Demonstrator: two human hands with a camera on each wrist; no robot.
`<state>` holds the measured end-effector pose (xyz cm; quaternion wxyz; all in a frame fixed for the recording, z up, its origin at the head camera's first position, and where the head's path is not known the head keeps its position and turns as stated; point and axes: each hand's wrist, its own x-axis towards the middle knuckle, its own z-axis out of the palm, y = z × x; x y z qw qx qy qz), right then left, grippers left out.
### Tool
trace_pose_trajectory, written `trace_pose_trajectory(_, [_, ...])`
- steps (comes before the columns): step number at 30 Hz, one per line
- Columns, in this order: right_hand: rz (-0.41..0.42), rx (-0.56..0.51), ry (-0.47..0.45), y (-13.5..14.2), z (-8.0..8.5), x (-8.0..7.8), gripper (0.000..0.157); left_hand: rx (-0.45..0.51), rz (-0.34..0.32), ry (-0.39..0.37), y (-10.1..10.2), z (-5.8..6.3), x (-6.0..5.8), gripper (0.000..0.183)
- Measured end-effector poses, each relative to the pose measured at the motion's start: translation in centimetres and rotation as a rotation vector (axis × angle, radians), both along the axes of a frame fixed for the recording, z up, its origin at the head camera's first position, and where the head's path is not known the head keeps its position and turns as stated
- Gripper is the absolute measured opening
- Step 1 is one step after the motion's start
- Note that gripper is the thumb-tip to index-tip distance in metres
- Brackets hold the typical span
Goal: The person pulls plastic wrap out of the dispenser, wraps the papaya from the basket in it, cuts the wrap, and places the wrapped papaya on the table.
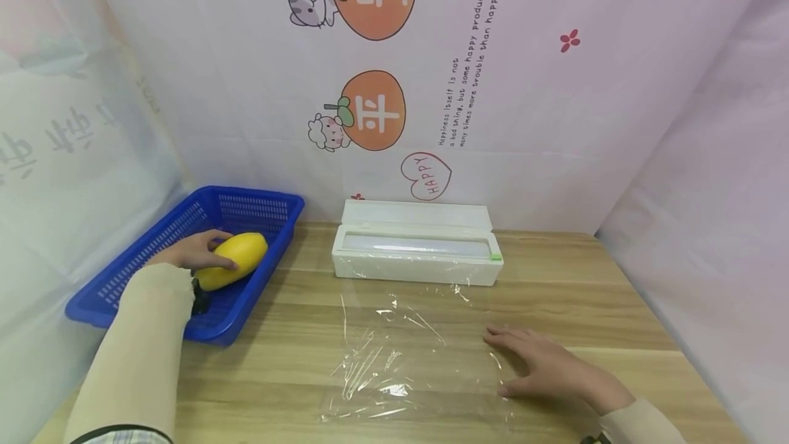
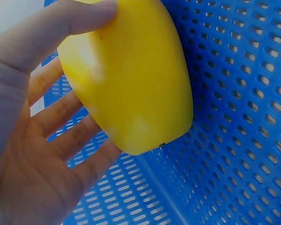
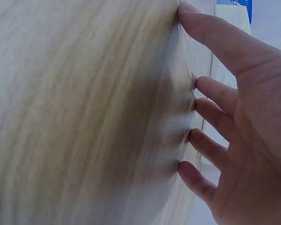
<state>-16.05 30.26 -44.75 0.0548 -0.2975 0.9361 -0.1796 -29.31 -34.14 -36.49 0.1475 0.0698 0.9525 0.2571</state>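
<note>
In the head view my left hand (image 1: 192, 251) reaches into a blue plastic basket (image 1: 264, 278) and holds a smooth yellow oblong object (image 1: 243, 253) that looks like a melon. The left wrist view shows my thumb on top of the yellow object (image 2: 140, 89) and my fingers along its far side; its near end looks blunt, with a small dark notch. A sheet of clear plastic wrap (image 1: 407, 362) lies on the table. My right hand (image 1: 545, 365) rests at the sheet's right edge, with fingers spread and fingertips touching down, as the right wrist view confirms.
A white cling wrap dispenser box (image 1: 419, 267) with its lid up stands against the back wall, and the sheet extends from its front. The wood-grain table (image 1: 296, 375) is bordered by printed white sheeting (image 1: 524, 122) behind and on both sides.
</note>
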Motion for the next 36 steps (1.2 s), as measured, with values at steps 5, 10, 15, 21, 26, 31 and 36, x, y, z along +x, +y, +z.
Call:
trace_pose_trajectory(5, [0.001,0.003,0.007,0.0,0.1,-0.1,0.084,-0.014,0.004,0.028,-0.2,0.1,-0.2,0.089])
trace_pose_trajectory(10, [-0.001,0.003,0.004,0.0,0.1,-0.1,0.084,0.0,0.01,0.032,-0.3,0.5,-0.4,0.09])
trace_pose_trajectory(15, [0.004,0.001,0.01,0.0,0.1,0.0,0.084,0.0,0.002,0.042,0.0,1.3,-0.5,0.09])
trace_pose_trajectory(21, [0.004,-0.002,0.003,0.0,0.1,0.0,0.084,0.009,0.002,0.068,0.4,2.7,-0.2,0.089])
trace_pose_trajectory(26, [0.007,-0.004,0.002,0.0,0.1,0.0,0.084,0.013,-0.005,0.097,0.6,3.6,-0.2,0.09])
trace_pose_trajectory(31, [0.006,-0.004,0.0,0.0,-0.1,0.0,0.085,0.016,0.0,0.122,0.9,4.3,-0.1,0.089])
trace_pose_trajectory(36, [0.004,-0.005,0.0,0.1,-0.2,0.0,0.084,0.03,-0.002,0.149,1.1,4.9,0.0,0.089])
